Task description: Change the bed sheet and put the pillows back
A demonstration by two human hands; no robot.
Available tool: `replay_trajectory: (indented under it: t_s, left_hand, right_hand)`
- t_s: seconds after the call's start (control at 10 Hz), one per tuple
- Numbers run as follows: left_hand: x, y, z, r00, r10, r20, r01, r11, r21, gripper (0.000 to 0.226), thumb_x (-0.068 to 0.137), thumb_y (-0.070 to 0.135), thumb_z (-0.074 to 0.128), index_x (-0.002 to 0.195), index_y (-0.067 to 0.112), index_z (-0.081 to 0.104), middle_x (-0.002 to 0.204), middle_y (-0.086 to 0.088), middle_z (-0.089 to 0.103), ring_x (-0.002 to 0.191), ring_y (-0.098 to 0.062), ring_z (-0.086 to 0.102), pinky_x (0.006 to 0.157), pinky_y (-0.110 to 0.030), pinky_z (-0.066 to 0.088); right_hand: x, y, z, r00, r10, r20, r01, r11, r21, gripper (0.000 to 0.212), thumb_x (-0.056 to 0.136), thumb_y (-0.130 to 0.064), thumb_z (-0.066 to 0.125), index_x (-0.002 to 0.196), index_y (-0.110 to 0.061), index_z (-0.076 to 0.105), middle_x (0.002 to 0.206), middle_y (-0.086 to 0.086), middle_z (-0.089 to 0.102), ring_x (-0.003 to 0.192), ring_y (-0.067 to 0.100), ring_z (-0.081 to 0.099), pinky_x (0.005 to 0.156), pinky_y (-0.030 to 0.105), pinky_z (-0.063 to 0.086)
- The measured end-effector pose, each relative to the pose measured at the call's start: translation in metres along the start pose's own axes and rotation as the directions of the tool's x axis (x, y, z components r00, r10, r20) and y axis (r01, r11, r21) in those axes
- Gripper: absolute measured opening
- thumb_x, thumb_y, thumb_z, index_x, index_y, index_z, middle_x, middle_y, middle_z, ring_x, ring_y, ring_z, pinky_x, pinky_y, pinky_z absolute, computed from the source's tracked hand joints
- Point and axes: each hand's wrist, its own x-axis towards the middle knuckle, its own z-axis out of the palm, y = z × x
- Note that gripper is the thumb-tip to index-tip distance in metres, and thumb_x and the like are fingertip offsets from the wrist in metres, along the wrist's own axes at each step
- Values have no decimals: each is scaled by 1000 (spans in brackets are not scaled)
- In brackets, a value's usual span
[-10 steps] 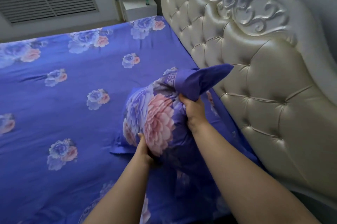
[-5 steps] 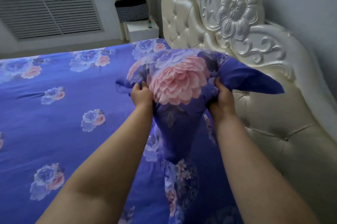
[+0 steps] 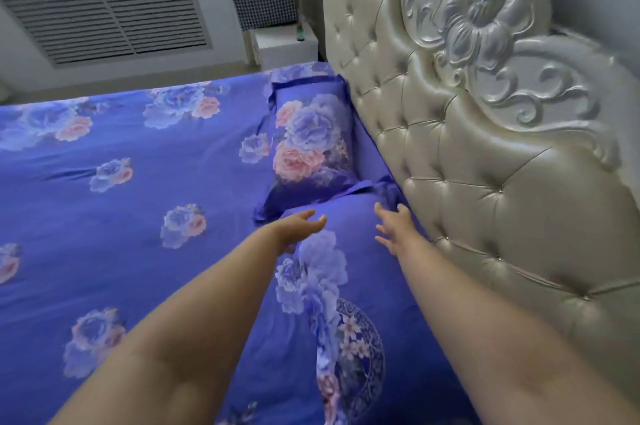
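A blue sheet (image 3: pixel 114 227) printed with flowers covers the bed. One matching pillow (image 3: pixel 311 147) lies flat at the far end beside the headboard. A second matching pillow (image 3: pixel 346 307) lies nearer, between my arms, also along the headboard. My left hand (image 3: pixel 298 227) hovers open over the near pillow's far left corner. My right hand (image 3: pixel 393 227) is open with fingers spread near its far right corner, close to the headboard. Neither hand holds anything.
The cream tufted headboard (image 3: pixel 485 161) with a carved flower runs along the right. Beyond the bed stand a white nightstand (image 3: pixel 285 47) with a small bottle (image 3: pixel 300 32) and a checked basket (image 3: pixel 265 2). A slatted vent (image 3: pixel 104 12) fills the far wall.
The pillow that both hands held up in the air now lies on the bed at the far end by the headboard. Both hands have let go and are open.
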Motion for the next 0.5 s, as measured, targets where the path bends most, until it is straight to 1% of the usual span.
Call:
replay_trajectory:
  t_s: [0.1, 0.2, 0.3, 0.4, 0.5]
  left_hand:
    - [10, -12, 11, 999, 28, -38, -29, 999, -34, 53, 95, 48, 46, 143, 28, 36, 136, 3, 43, 125, -20, 43, 91, -37, 37]
    - [12, -11, 9, 986, 119, -118, -127, 990, -64, 20, 96, 41, 48, 109, 28, 56, 90, 4, 49, 76, -13, 46, 61, -26, 36]
    - [10, -6, 3, 946, 225, -234, -250, 965, -80, 17, 96, 34, 51, 104, 21, 60, 77, 5, 50, 67, -12, 41, 59, -25, 35]
    - [1, 3, -3, 906, 280, -317, -319, 945, -78, 21, 95, 30, 55, 107, 16, 64, 85, 0, 59, 73, -14, 49, 68, -28, 40]
    - [-12, 11, -8, 840, 375, -393, -411, 912, -8, 19, 95, 27, 55, 99, 12, 66, 83, -4, 57, 68, -14, 47, 66, -26, 39]
  right_hand:
    - [-5, 23, 0, 1000, 16, 3, -16, 1000, 19, 59, 96, -25, 53, 147, -18, 24, 132, 13, 48, 112, 33, 57, 87, 41, 46]
    - [-15, 28, 4, 996, 5, 88, -7, 1000, 30, 31, 98, -24, 50, 127, -15, 45, 120, 5, 50, 89, 22, 59, 72, 35, 47]
    - [-35, 19, 12, 987, -42, 155, 39, 999, 25, 7, 99, -24, 49, 96, -19, 52, 110, 4, 59, 81, 17, 60, 69, 31, 46]
    - [-66, -5, 22, 954, -174, 245, 171, 985, 31, 21, 100, -24, 47, 114, -11, 55, 104, 2, 61, 81, 15, 60, 72, 30, 47]
    - [-115, -39, 18, 847, -415, 332, 411, 908, 85, 21, 98, -23, 50, 111, -11, 62, 90, 0, 64, 76, 13, 60, 71, 26, 49]
